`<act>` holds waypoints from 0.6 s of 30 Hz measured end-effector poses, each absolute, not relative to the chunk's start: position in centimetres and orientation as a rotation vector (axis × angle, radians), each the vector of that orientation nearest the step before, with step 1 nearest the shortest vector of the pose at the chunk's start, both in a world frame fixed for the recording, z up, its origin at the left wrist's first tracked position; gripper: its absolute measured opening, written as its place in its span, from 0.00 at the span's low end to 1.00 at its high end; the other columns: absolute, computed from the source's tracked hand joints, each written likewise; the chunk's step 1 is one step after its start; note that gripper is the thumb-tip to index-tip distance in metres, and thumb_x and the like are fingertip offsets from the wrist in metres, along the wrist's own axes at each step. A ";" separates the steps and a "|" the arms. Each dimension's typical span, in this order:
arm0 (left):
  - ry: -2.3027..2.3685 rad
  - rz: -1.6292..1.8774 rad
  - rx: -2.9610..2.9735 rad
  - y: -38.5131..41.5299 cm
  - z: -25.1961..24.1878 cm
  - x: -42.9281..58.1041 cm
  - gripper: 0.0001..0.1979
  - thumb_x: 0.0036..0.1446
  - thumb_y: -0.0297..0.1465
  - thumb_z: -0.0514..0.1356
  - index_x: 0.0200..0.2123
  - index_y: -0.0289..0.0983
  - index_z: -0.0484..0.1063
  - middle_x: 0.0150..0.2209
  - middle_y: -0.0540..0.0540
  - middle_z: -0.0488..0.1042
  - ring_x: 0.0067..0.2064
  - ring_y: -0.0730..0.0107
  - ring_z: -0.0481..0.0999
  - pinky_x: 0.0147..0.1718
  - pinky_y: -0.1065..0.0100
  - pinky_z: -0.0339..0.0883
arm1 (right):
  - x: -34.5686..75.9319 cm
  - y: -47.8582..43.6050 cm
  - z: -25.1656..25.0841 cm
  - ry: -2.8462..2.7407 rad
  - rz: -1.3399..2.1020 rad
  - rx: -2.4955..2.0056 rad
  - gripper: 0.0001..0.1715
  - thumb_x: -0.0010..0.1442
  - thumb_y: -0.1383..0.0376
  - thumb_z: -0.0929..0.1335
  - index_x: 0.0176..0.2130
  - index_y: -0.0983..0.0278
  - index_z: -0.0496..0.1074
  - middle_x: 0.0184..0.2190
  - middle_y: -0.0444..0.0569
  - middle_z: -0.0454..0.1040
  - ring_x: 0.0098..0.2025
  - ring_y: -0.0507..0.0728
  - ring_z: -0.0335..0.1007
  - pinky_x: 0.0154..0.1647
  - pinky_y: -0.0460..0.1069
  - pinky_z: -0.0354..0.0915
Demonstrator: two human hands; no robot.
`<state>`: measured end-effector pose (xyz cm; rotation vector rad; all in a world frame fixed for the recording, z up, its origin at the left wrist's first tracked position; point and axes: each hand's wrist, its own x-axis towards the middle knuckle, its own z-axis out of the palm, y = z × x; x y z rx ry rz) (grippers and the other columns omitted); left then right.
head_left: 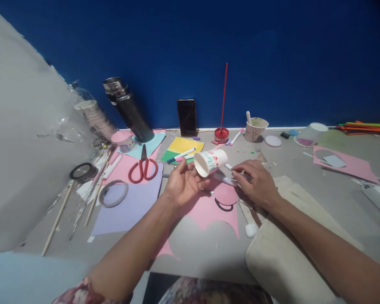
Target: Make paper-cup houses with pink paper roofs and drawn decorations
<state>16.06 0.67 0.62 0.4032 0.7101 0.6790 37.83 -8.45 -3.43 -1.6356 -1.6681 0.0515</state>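
Observation:
My left hand (186,182) holds a white paper cup (218,158) tilted on its side, its mouth facing left. Red and green-blue flower drawings run around the cup's wall. Just right of its base, my right hand (256,181) is closed in a pinch on a slim white pen-like thing (229,167), mostly hidden by the fingers. Below the hands lie a pink paper circle (226,193), a black-handled tool (224,207) partly under it, and a cut pink sheet (205,211). Two markers (185,154) rest on yellow and green paper (190,145) behind the cup.
Red-handled scissors (143,166) and a tape roll (114,193) lie on coloured sheets at left. A black flask (129,109), a phone (187,118), a red stick in a lid (221,135) and a patterned cup (256,128) stand along the blue wall. Beige cloth (291,236) lies under my right forearm.

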 end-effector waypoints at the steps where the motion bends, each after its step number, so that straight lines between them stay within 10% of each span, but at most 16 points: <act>1: 0.726 0.640 0.454 0.7 0.4 16.0 0.21 0.74 0.43 0.47 0.44 0.34 0.72 0.39 0.37 0.80 0.32 0.59 0.83 0.30 0.59 0.79 | 37.8 -8.5 -3.3 -1.620 0.089 -1.622 0.09 0.65 0.62 0.68 0.40 0.62 0.79 0.35 0.52 0.80 0.40 0.62 0.72 0.45 0.56 0.66; 9: 1.146 1.194 1.600 0.6 2.5 14.8 0.03 0.58 0.31 0.67 0.33 0.38 0.78 0.34 0.48 0.75 0.34 0.69 0.72 0.29 0.73 0.65 | 38.9 -8.0 -2.3 -1.228 0.184 -1.681 0.13 0.59 0.55 0.70 0.32 0.62 0.78 0.31 0.48 0.79 0.31 0.57 0.69 0.37 0.53 0.65; 12: 0.993 0.967 1.569 0.9 3.8 15.0 0.10 0.61 0.33 0.65 0.28 0.36 0.78 0.31 0.46 0.76 0.34 0.68 0.74 0.30 0.71 0.67 | 40.5 -7.6 -2.2 -1.125 0.121 -1.696 0.15 0.59 0.54 0.69 0.34 0.63 0.78 0.31 0.49 0.79 0.32 0.57 0.71 0.38 0.53 0.67; 18: 0.584 0.687 0.669 1.5 2.7 15.8 0.32 0.72 0.51 0.49 0.49 0.29 0.79 0.52 0.29 0.80 0.53 0.48 0.81 0.47 0.53 0.79 | 44.8 -6.4 -3.2 -0.945 0.120 -1.815 0.21 0.59 0.56 0.67 0.46 0.64 0.79 0.41 0.55 0.82 0.36 0.60 0.75 0.37 0.54 0.70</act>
